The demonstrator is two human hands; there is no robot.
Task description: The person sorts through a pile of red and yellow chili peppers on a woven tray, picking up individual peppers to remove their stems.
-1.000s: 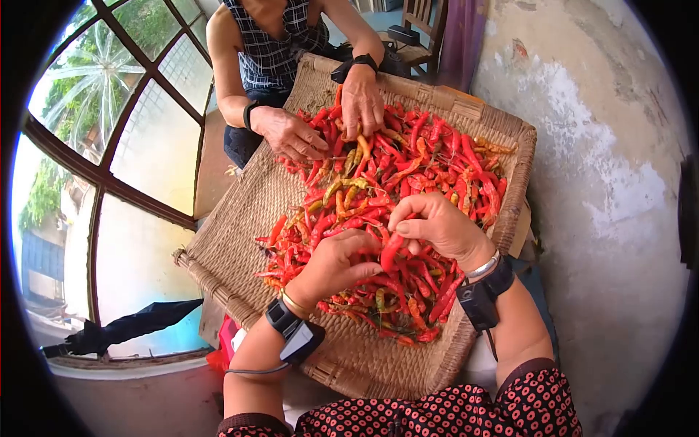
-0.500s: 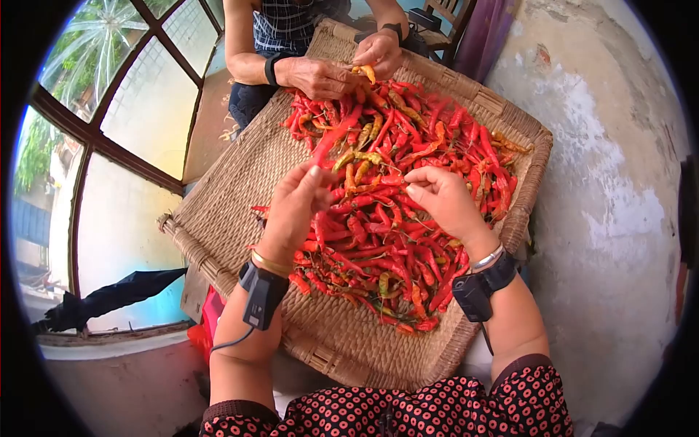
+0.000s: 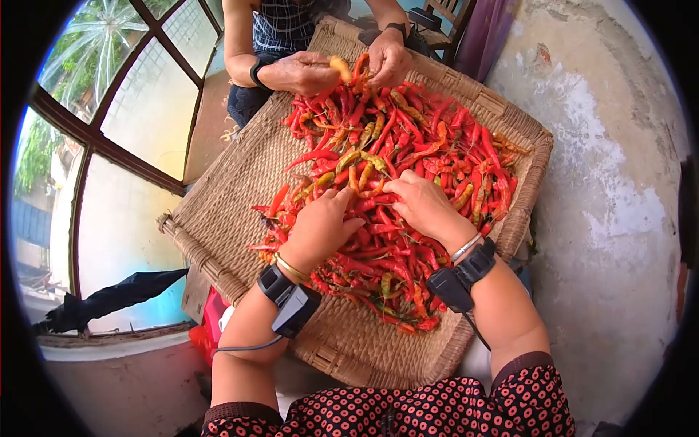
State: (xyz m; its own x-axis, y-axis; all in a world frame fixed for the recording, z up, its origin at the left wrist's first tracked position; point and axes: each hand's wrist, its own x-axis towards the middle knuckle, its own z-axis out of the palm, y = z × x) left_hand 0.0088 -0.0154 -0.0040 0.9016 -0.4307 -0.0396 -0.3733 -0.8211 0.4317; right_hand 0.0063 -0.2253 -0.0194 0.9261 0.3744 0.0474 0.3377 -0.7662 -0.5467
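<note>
Red, orange and yellow-green chili peppers lie heaped on a large woven tray. My left hand reaches down into the middle of the heap, thumb apart from the forefinger. Close by on its right, my right hand has bent fingertips pinched at a chili pepper in the heap. An orange chili pepper lies in the narrow gap between my hands. Some of my fingertips are hidden among the peppers. Further left, a long red chili pepper rests at the heap's edge.
Across the tray, another person's hands handle a yellowish pepper over the far end of the heap. A window and a dark folded umbrella are on the left. A worn plaster wall stands to the right.
My hands have moved lower and nearer each other, into the heap. The blurred red chili pepper above my left hand is gone from there. The other person's hands have moved slightly apart.
</note>
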